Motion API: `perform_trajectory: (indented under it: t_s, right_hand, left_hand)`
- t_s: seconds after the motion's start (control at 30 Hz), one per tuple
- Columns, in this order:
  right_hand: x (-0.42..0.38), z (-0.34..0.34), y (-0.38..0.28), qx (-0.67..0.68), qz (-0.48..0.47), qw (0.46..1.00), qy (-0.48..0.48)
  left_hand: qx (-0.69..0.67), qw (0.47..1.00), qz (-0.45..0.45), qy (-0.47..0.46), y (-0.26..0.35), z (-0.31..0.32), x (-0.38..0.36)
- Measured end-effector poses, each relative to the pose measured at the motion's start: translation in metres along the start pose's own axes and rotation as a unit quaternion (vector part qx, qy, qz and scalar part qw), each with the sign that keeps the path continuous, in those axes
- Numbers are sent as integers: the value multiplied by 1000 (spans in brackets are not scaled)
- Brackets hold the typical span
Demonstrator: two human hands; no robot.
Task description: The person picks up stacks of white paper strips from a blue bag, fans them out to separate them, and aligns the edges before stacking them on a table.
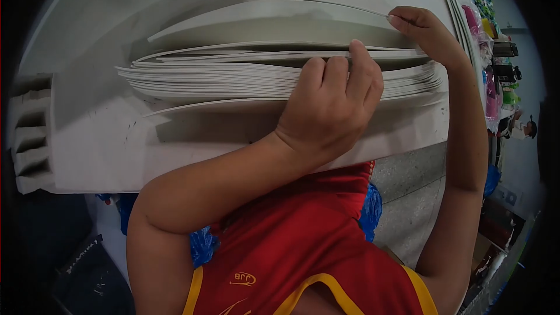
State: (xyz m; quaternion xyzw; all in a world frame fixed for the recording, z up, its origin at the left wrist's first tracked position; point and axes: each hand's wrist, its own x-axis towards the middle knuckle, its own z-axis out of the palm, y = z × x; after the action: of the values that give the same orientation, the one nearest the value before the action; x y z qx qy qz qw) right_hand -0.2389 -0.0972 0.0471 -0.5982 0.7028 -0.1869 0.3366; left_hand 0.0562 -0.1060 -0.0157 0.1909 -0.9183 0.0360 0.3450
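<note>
A thick stack of thin white sheets [216, 79] rests on the white table, its edges turned toward me and slightly bowed. My left hand [335, 96] is closed over the near edges of the stack, with its fingers curled in among the sheets and the fingertips partly hidden. At the far side, one white sheet [274, 18] stands bowed away from the others. My right hand [429, 32] pinches the right end of that sheet between thumb and fingers. On the near side, a lowest sheet [216, 106] sags apart from the stack.
More white sheets [461, 29] lean at the table's right end, beside pink items [473, 23] in clear plastic. A white block with hollows [32, 134] sits at the left edge. Blue plastic bags [370, 210] show below the table [93, 163]. Another person [519, 128] is far right.
</note>
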Motion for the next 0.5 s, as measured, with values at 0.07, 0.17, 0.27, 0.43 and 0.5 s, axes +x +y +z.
perform_trajectory:
  t_s: [0.07, 0.17, 0.27, 0.43, 0.5]
  right_hand:
    - [4, -4, 3, -6, 10, 1000, -13]
    - [5, -4, 3, -12, 4, 1000, -5]
    - [2, -1, 0, -18, -5, 1000, 11]
    - [-12, -9, 15, 18, 35, 999, 11]
    - [-17, 1, 4, -6, -16, 999, 41]
  left_hand:
    - [17, 1000, 4, 7, -1, 1, 0]
    - [33, 999, 16, 34, -3, 2, 3]
    - [35, 998, 15, 57, -2, 2, 4]
    - [45, 997, 7, 63, -2, -3, 4]
    - [43, 997, 12, 66, -2, -4, 4]
